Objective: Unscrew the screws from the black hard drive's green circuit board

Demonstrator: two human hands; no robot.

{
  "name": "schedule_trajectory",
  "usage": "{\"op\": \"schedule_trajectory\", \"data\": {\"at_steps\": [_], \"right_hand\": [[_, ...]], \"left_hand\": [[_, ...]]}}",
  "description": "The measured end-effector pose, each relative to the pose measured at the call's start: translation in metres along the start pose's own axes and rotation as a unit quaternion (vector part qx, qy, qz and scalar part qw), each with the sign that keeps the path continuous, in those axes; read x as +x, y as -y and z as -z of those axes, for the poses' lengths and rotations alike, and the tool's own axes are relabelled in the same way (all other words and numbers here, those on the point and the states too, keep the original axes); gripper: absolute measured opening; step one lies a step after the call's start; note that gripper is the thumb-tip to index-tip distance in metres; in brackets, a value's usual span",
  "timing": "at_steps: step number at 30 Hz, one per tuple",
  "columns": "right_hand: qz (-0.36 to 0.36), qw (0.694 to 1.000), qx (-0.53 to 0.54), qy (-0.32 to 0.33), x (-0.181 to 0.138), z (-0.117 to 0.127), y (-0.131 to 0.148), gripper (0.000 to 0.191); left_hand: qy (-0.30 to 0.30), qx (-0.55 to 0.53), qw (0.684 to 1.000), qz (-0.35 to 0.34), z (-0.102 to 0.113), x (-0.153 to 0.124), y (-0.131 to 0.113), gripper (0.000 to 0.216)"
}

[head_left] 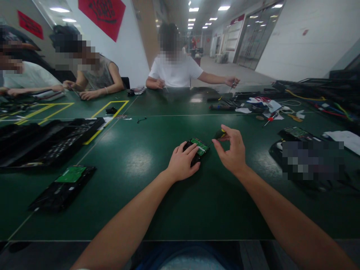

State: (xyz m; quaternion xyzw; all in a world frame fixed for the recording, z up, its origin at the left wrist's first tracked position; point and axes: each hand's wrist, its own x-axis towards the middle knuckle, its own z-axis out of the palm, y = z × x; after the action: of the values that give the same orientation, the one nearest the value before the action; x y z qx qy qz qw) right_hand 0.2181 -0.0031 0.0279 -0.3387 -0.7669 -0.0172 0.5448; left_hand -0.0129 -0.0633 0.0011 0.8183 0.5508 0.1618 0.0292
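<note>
In the head view, my left hand rests over a hard drive, a black unit with a green circuit board facing up. Its fingers lie across the top, and the thumb is along the near edge. My right hand pinches a screwdriver with a dark and yellow handle. The thin shaft slants down toward the drive's right edge; whether its tip touches a screw is too small to tell. A similar black unit with a green board lies on the table to the left.
The green table carries a long black chassis at left. At right lie a dark pile of parts, a red-tipped screwdriver and cables. A person in white sits opposite; others sit at far left.
</note>
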Motion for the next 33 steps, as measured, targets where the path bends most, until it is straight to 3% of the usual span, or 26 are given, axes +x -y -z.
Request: {"op": "schedule_trajectory", "data": {"at_steps": [7,15,22,33], "right_hand": [[-0.030,0.998,0.059,0.000,-0.0029,-0.0031,-0.0059,0.058],[0.007,1.000,-0.008,-0.006,0.0002,0.0018,0.0025,0.059],[-0.021,0.998,0.054,0.003,-0.0032,-0.0041,-0.0030,0.064],[-0.011,1.000,0.024,0.010,-0.0019,-0.0012,-0.0002,0.063]], "left_hand": [[0.001,-0.008,1.000,-0.002,0.0006,0.0003,-0.0001,0.070],[0.000,-0.007,1.000,-0.001,-0.0013,0.0003,0.0009,0.071],[-0.004,-0.002,1.000,-0.003,-0.0011,-0.0001,0.0005,0.070],[0.001,-0.002,1.000,0.000,-0.0011,0.0003,0.0009,0.071]]}}
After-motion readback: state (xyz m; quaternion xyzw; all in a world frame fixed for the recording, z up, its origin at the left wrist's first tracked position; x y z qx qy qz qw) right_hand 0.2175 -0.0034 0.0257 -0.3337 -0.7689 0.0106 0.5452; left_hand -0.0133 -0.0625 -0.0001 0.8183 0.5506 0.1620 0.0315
